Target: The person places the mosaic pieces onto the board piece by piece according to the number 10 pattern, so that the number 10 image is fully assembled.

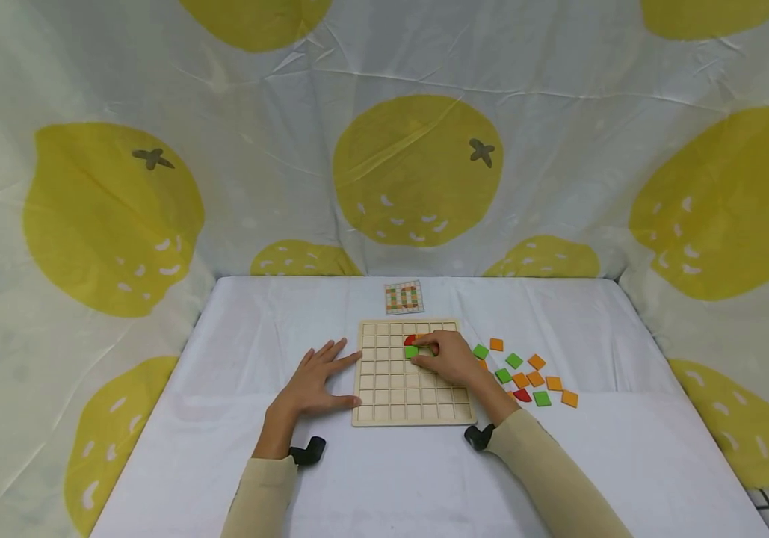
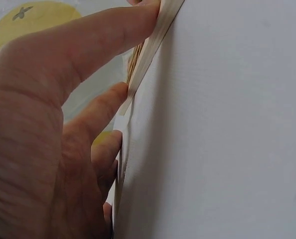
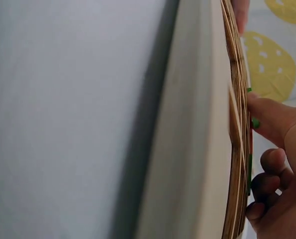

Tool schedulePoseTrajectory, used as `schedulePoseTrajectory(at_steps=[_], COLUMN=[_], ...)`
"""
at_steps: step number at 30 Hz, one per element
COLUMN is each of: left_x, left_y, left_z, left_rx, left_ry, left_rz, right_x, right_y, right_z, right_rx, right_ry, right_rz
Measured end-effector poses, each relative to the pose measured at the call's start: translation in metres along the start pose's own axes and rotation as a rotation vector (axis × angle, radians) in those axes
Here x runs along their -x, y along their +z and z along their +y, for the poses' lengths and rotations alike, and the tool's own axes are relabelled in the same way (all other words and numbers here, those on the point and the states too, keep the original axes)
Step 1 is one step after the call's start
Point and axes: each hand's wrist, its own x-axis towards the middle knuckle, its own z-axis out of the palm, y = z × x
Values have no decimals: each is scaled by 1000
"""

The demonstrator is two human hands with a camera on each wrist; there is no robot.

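A wooden grid board [image 1: 384, 390] lies on the white-covered table. My left hand [image 1: 314, 385] has its fingers spread, with the thumb and a fingertip touching the board's left edge; the left wrist view shows those fingers [image 2: 98, 112] along the wooden rim. Over the board's upper part, my right hand [image 1: 449, 357] pinches a green square tile [image 1: 411, 352] between thumb and forefinger, low at the grid. Just above that tile sits a red quarter-round tile [image 1: 409, 340], with an orange piece beside it, partly hidden by the hand. In the right wrist view the thumb [image 3: 272, 117] touches green.
Loose orange tiles [image 1: 554, 383], green tiles [image 1: 542, 398] and a red piece [image 1: 522, 394] lie scattered right of the board. A small patterned card [image 1: 403, 297] lies behind it. A lemon-print cloth [image 1: 418, 172] hangs at the back and sides.
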Motion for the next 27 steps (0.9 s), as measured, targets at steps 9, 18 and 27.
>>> schedulePoseTrajectory(at_steps=[9,18,27], left_x=[0,0,1], left_y=[0,0,-2], left_z=[0,-1,2], left_rx=[-6,-6,9], left_ry=[-2,-5,-9], left_rz=[0,-7,-19], right_x=[1,4,23], right_y=[1,-3,-28], right_z=[0,0,15], right_rx=[-28,-58,-57], right_ry=[5,8,47], right_rz=[15,35,72])
